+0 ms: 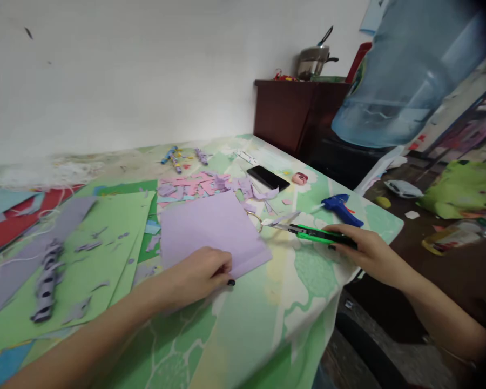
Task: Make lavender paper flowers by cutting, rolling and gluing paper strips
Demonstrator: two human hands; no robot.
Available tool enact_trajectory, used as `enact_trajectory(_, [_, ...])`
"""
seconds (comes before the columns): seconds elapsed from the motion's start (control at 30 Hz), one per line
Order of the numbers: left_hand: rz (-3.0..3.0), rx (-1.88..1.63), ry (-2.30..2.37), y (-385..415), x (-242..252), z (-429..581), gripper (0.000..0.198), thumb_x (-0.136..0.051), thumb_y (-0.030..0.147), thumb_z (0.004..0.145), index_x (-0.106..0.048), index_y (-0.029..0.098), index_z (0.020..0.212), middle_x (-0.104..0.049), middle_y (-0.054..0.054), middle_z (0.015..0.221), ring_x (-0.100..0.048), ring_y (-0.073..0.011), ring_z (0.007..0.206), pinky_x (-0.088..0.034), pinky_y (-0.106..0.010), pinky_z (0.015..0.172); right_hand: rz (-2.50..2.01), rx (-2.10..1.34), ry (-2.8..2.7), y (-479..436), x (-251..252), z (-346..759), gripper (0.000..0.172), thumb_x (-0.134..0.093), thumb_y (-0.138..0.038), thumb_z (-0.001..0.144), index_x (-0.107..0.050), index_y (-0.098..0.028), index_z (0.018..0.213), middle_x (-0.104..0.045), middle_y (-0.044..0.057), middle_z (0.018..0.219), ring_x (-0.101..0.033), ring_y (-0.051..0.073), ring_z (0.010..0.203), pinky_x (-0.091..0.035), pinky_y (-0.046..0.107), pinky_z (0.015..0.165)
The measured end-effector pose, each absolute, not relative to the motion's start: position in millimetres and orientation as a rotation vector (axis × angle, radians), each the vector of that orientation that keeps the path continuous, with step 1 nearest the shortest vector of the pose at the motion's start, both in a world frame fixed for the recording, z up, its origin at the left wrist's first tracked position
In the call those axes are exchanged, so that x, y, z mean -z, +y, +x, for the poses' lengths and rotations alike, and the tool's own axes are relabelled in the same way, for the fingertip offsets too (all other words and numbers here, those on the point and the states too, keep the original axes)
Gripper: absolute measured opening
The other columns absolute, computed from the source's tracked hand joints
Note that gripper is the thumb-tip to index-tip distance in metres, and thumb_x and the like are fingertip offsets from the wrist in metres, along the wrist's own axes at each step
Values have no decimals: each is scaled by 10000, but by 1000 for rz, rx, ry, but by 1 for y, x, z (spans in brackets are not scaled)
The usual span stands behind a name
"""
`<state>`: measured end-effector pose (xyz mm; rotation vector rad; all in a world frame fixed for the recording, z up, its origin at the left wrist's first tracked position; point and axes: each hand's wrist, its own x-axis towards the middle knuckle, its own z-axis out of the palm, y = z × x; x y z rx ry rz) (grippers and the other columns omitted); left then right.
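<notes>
A sheet of purple paper [210, 227] lies on the table in front of me. Its lower edge is under my left hand [210, 270], whose fingers are curled, with the thumb against the paper. My right hand [364, 251] is closed around a green and black utility knife [311, 233], held above the table to the right of the sheet. The blade points left toward a metal ring [254, 220] at the sheet's right edge. Whether the blade touches anything there, I cannot tell.
Pink and purple paper scraps [202, 185] lie behind the sheet. Nearby are a black phone [268, 177] and a blue glue gun [342, 209]. Green paper sheets [117, 259] bear a spotted purple roll [48, 281] at left. A water bottle [392, 81] stands beyond the table's right edge.
</notes>
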<state>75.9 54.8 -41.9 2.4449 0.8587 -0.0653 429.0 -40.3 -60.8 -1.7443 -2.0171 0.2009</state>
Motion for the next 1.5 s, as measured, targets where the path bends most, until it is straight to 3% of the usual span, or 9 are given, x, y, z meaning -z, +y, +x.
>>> enact_trajectory(0.17, [2339,128,789,57,42,75,198,-472,260,818,-429,188,638,-476,41,599,-405,-112,557,-263,-244,515,-1765,-161,-2059,-54,60,433,379,-441,-200,841,-545,-225,1205,-634,69,1185,-609,249,1049,-499,368,866])
enact_trajectory(0.37, [2235,45,838,51,39,80,141,-492,321,812,-516,198,747,-540,40,647,-463,-115,587,-319,-228,533,-1700,-140,-2029,-54,50,420,369,-447,-218,858,-563,-236,1207,-645,66,1175,-613,248,1053,-499,373,878])
enact_trajectory(0.5, [2283,71,823,48,41,83,157,-584,309,726,-487,191,693,-521,45,638,-442,-108,570,-287,-231,518,-1682,50,-1889,-31,33,408,364,-480,-243,861,-574,-236,1213,-655,71,1163,-614,272,1056,-490,419,895])
enact_trajectory(0.63, [2278,34,855,46,43,86,169,-502,272,778,-462,184,640,-490,42,590,-423,-109,558,-279,-234,526,-1632,198,-1710,-1,15,404,379,-494,-217,856,-569,-215,1228,-645,79,1175,-608,258,1063,-496,414,897])
enact_trajectory(0.77, [2231,-25,914,41,43,87,131,-482,266,794,-496,184,693,-523,31,624,-458,-121,585,-300,-233,540,-1567,63,-1709,7,8,401,388,-487,-215,859,-549,-214,1242,-649,75,1147,-610,239,1051,-517,384,852])
enact_trajectory(1.0, [2226,-77,983,38,48,86,108,-518,245,779,-509,200,876,-564,28,659,-517,-147,616,-337,-246,552,-1679,-65,-2057,-24,39,423,328,-460,-214,822,-626,-211,1105,-675,78,1063,-623,252,984,-501,396,848])
enact_trajectory(1.17, [2267,-136,921,44,55,86,144,-561,256,779,-512,199,903,-574,31,686,-524,-138,609,-383,-256,584,-1798,54,-2148,-41,61,442,401,-404,-135,788,-633,-187,1113,-667,104,1081,-613,269,992,-490,422,842])
enact_trajectory(1.33, [2667,-245,611,52,61,80,221,-534,286,845,-580,226,1053,-601,-54,1013,-539,-208,944,-424,-327,794,-1764,58,-2195,-44,68,442,394,-402,-131,812,-625,-170,1134,-653,117,1093,-596,268,1010,-478,413,849])
enact_trajectory(1.5, [3000,-284,429,59,75,75,410,-429,286,927,-445,295,1336,-471,-81,1352,-310,-290,1299,-276,-469,1037,-1742,30,-2150,-39,69,439,409,-410,-118,806,-621,-176,1152,-640,119,1114,-593,271,1027,-474,420,870])
